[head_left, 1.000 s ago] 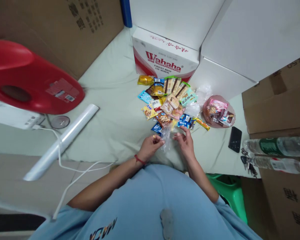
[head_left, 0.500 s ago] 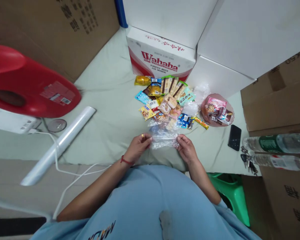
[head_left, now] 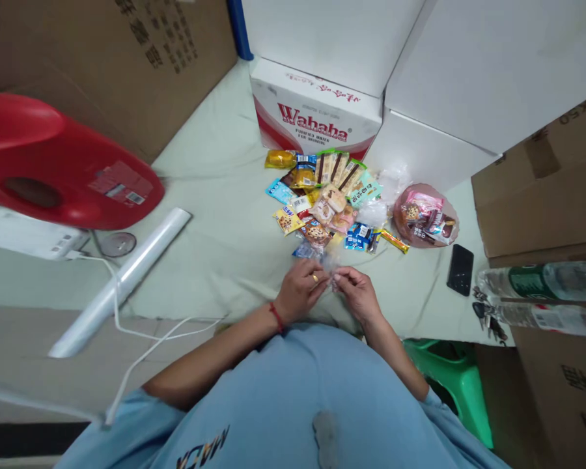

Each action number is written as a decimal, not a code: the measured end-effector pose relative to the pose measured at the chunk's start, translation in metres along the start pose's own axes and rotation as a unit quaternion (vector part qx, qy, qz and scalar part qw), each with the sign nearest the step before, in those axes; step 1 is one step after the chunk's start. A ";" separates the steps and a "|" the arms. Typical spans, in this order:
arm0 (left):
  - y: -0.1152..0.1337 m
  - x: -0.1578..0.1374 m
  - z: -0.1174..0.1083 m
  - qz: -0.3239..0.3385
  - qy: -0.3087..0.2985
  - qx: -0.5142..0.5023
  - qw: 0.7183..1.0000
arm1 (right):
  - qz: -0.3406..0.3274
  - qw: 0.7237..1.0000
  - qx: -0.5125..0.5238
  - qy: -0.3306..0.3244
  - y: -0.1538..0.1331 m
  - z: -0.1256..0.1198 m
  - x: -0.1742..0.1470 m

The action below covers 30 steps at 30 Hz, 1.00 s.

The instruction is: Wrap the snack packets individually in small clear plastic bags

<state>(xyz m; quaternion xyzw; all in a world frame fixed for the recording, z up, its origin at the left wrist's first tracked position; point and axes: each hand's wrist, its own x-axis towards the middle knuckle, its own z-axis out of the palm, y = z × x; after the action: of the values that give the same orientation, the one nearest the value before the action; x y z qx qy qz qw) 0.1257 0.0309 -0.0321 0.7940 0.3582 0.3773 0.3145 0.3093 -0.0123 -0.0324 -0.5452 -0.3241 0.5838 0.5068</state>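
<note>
My left hand [head_left: 303,288] and my right hand [head_left: 359,292] meet in front of my body, fingertips pinched close together. Between them is a clear plastic bag [head_left: 331,262], bunched up and mostly hidden by the fingers. Just beyond my hands lies a pile of wrapped snacks: a yellow cookie packet [head_left: 288,220], a brown cookie packet [head_left: 315,230], blue packets [head_left: 360,236] and a pale round biscuit pack [head_left: 329,200]. Behind these, long wafer packs [head_left: 339,169] fan out beside a mint-green packet [head_left: 365,189].
A pink dish [head_left: 400,225] of wrapped snacks stands right of the pile, with crumpled clear plastic [head_left: 393,179] beside it. Further right are a phone [head_left: 460,270], keys [head_left: 489,320] and bottles [head_left: 527,281]. A red jug [head_left: 68,169] and plastic roll [head_left: 122,280] lie left; a Wahaba-style carton [head_left: 317,114] stands behind.
My hands have come together from either side. The clear plastic bag, stretched flat between them before, is now gathered into a small bunch at the fingertips.
</note>
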 end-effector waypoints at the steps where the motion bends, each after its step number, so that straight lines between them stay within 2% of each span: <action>1: -0.003 0.002 0.000 -0.018 0.005 -0.036 0.999 | -0.006 1.000 -0.009 0.009 0.001 -0.002 0.000; 4: -0.012 -0.003 -0.011 -0.139 0.059 -0.160 0.975 | -0.014 0.998 -0.027 0.052 0.005 -0.012 -0.002; 6: -0.020 -0.013 -0.026 -0.239 0.122 -0.215 0.939 | -0.012 0.996 -0.049 0.071 0.009 -0.022 -0.006; 8: -0.030 -0.027 -0.042 -0.318 0.188 -0.228 0.901 | -0.005 0.994 -0.082 0.076 0.013 -0.033 -0.012; 10: -0.038 -0.042 -0.057 -0.374 0.233 -0.205 0.874 | 0.010 0.991 -0.121 0.057 0.016 -0.044 -0.017; 14: -0.045 -0.067 -0.075 -0.463 0.262 -0.158 0.832 | 0.046 0.975 -0.215 -0.038 0.011 -0.068 -0.020; 15: -0.044 -0.070 -0.077 -0.477 0.265 -0.158 0.823 | 0.037 0.968 -0.245 -0.039 0.006 -0.072 -0.018; 17: -0.042 -0.074 -0.080 -0.491 0.266 -0.163 0.813 | -0.012 0.952 -0.307 0.002 -0.007 -0.076 -0.008; 19: -0.039 -0.074 -0.082 -0.495 0.259 -0.165 0.813 | -0.084 0.928 -0.361 0.046 -0.020 -0.070 0.006; 20: -0.038 -0.074 -0.084 -0.497 0.256 -0.164 0.813 | -0.119 0.914 -0.384 0.047 -0.025 -0.064 0.014; 23: -0.038 -0.074 -0.088 -0.496 0.247 -0.157 0.817 | -0.187 0.867 -0.462 -0.010 -0.029 -0.034 0.038; 26: -0.042 -0.080 -0.094 -0.485 0.248 -0.150 0.825 | -0.186 0.815 -0.547 -0.037 -0.022 -0.010 0.052; 28: -0.046 -0.086 -0.098 -0.479 0.261 -0.147 0.825 | -0.192 0.805 -0.561 -0.038 -0.017 -0.005 0.053; 30: -0.052 -0.093 -0.101 -0.474 0.279 -0.146 0.823 | -0.221 0.815 -0.534 -0.048 -0.017 -0.008 0.049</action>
<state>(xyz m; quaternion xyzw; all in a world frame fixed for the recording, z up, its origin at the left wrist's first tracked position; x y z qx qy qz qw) -0.0175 0.0078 -0.0545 0.3323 0.7032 0.4349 0.4538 0.3264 0.0376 -0.0328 -0.6155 -0.7203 0.2170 0.2351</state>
